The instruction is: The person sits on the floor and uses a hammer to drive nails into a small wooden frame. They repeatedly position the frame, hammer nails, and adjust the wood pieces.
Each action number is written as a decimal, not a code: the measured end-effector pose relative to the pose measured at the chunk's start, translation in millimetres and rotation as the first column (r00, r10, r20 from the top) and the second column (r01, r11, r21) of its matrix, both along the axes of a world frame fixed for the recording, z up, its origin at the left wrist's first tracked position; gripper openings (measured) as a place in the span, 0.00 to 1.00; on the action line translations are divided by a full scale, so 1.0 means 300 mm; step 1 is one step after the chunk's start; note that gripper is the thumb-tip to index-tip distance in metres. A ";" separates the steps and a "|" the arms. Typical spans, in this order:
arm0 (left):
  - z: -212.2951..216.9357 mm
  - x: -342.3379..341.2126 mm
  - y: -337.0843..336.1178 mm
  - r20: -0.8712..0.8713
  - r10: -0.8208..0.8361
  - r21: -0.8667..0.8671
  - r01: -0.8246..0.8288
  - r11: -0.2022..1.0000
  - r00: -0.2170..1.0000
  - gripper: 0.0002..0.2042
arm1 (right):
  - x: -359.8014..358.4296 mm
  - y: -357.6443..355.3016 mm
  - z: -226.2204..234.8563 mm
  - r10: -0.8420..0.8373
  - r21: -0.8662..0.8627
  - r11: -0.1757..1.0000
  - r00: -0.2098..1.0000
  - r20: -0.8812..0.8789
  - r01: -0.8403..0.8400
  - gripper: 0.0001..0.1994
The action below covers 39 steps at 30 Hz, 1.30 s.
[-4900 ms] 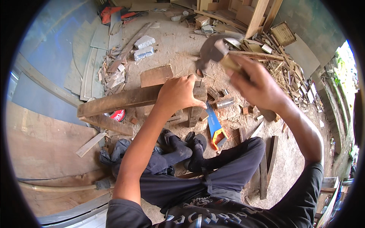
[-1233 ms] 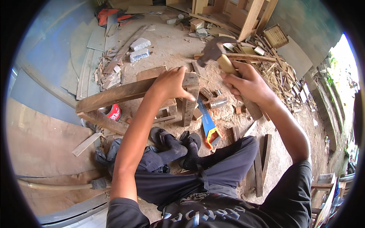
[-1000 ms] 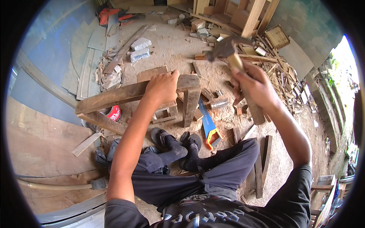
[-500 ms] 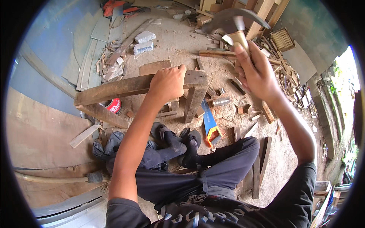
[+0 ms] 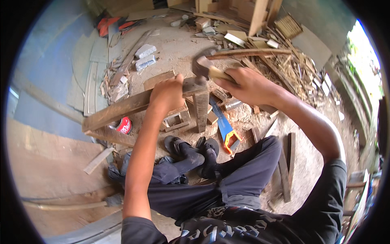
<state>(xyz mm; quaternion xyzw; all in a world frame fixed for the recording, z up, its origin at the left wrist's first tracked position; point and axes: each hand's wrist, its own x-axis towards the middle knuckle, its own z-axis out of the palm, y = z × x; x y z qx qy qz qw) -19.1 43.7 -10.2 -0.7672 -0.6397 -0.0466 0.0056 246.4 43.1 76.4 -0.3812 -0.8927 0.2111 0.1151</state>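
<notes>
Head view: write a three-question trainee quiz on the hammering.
1. True or false: the right hand grips a hammer.
2. What does the left hand hold? A) saw B) plank C) brick
3. Fill in: the saw with the orange handle lies on the ground beside the person's ____.

Key:
1. True; the hammer head is at the plank's end.
2. B; the left hand grips the plank near that end.
3. Feet.

Head camera, looking down
It looks steeply down from the seated person's head, close above the legs and littered floor (image 5: 170, 53).
</notes>
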 end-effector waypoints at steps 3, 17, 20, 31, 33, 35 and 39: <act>-0.009 -0.014 -0.007 0.021 -0.035 0.123 0.032 0.992 0.999 0.19 | -0.034 -0.022 -0.059 -0.065 0.012 0.997 0.965 -0.253 0.071 0.21; 0.015 0.031 -0.016 0.195 -0.140 0.102 0.122 0.987 0.971 0.43 | 0.205 0.002 -0.627 -0.602 -0.425 0.796 0.642 -0.475 0.431 0.24; 0.026 0.127 -0.008 0.247 -0.143 0.114 0.118 0.986 0.958 0.37 | 0.313 0.019 -1.103 -0.805 -0.536 0.577 0.539 -0.247 0.616 0.24; 0.035 0.124 0.003 0.120 -0.125 0.114 0.111 0.987 0.985 0.40 | 0.356 -0.129 -1.470 -0.924 -0.816 0.354 0.308 -0.228 0.457 0.17; 0.033 0.129 0.000 0.079 -0.107 0.109 0.098 0.989 0.991 0.41 | 0.297 -0.119 -1.413 -0.943 -0.950 0.242 0.277 -0.183 0.196 0.16; 0.029 0.135 0.007 0.096 -0.065 0.092 0.056 0.994 0.993 0.42 | 0.265 -0.094 -1.215 -0.957 -0.986 0.079 0.267 -0.116 -0.143 0.14; 0.024 0.136 0.002 0.076 -0.052 0.129 0.042 0.991 0.996 0.42 | 0.216 -0.111 -0.727 -0.937 -0.860 0.290 0.060 -0.345 -0.421 0.18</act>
